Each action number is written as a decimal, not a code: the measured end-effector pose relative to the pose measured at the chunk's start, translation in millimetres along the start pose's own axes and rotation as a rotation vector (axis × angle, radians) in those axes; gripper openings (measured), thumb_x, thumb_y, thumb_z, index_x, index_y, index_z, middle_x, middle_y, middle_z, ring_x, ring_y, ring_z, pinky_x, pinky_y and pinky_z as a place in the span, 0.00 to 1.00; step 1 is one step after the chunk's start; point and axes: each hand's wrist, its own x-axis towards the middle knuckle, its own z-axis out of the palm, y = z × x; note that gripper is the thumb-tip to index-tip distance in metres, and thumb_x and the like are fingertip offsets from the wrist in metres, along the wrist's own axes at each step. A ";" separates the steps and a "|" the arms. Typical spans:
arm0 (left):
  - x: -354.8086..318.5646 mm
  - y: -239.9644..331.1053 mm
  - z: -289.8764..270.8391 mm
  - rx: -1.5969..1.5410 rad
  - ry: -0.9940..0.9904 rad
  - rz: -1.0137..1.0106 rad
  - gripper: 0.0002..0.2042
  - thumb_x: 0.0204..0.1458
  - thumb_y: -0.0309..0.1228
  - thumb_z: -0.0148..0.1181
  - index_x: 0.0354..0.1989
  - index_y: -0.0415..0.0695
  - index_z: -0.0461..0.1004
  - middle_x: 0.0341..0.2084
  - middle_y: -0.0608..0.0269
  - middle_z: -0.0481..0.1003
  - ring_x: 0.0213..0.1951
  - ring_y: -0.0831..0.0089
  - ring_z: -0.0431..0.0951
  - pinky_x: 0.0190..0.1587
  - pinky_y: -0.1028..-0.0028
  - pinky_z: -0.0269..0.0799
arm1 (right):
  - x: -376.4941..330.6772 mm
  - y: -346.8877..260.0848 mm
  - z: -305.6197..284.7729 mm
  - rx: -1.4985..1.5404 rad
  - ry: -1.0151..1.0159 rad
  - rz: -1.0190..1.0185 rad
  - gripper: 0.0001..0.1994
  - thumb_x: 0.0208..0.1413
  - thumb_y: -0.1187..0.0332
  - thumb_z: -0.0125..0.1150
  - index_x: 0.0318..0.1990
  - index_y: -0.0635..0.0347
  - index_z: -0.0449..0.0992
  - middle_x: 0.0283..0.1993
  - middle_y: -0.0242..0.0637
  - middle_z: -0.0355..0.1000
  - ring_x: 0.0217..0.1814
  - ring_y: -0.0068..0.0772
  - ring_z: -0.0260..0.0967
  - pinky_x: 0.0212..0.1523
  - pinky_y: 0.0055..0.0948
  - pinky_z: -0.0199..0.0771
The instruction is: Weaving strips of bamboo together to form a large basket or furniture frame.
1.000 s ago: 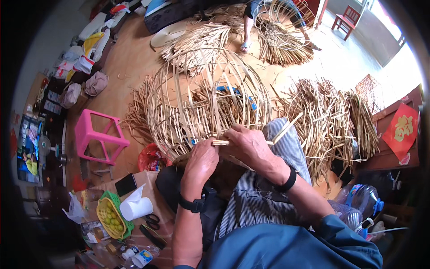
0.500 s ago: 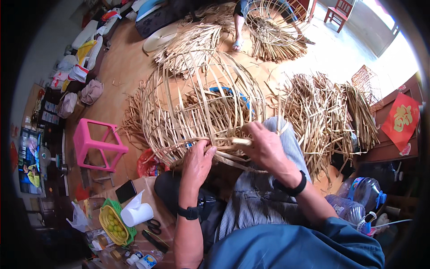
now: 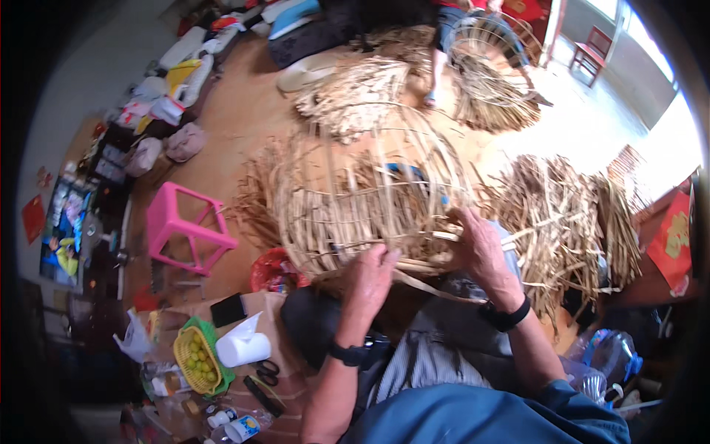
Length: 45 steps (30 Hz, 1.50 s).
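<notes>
An open-ribbed basket of pale split strips (image 3: 325, 214), partly woven, rests on its side before my knees. My left hand (image 3: 370, 277) is closed on its near edge, thumb and fingers pinching the woven strips. To the right, my right hand (image 3: 486, 255) has its fingers bent round a flat pale strip (image 3: 445, 236) at the same edge. Its fingertips are blurred and partly hidden. A long strip end (image 3: 543, 228) sticks out rightward past this hand. Another loose strip (image 3: 429, 286) curves below both hands.
Strip piles lie right (image 3: 543, 214) and beyond the basket (image 3: 351, 92). A pink stool (image 3: 192, 231) and red bag (image 3: 275, 270) stand left. The near-left table holds a fruit basket (image 3: 194, 354), paper roll (image 3: 242, 349) and scissors (image 3: 268, 370). Another person (image 3: 438, 70) sits beyond.
The whole view has shifted, so the scene sits further right and lower. My right hand has turned, its fingers now over the edge; my left hand keeps its place at the basket.
</notes>
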 end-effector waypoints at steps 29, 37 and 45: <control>-30.1 -47.7 -38.5 -0.330 0.230 0.088 0.17 0.63 0.42 0.60 0.34 0.36 0.75 0.21 0.42 0.70 0.24 0.51 0.71 0.30 0.58 0.66 | 41.0 -66.1 49.0 0.301 -0.094 -0.048 0.11 0.67 0.66 0.58 0.34 0.64 0.74 0.19 0.32 0.61 0.22 0.21 0.56 0.24 0.31 0.57; -33.0 -75.8 -14.7 -0.445 0.073 0.021 0.17 0.63 0.41 0.60 0.34 0.35 0.75 0.20 0.49 0.69 0.24 0.65 0.71 0.31 0.63 0.67 | 23.1 -62.7 43.4 0.153 -0.121 -0.012 0.08 0.61 0.68 0.62 0.40 0.65 0.77 0.28 0.51 0.72 0.26 0.49 0.68 0.30 0.40 0.67; -28.5 -79.8 -10.8 -0.369 0.031 0.012 0.16 0.63 0.40 0.59 0.36 0.36 0.74 0.24 0.48 0.73 0.28 0.64 0.73 0.36 0.63 0.70 | -14.0 47.3 19.7 0.375 0.190 0.068 0.14 0.68 0.62 0.56 0.36 0.63 0.78 0.28 0.29 0.71 0.29 0.24 0.65 0.34 0.28 0.68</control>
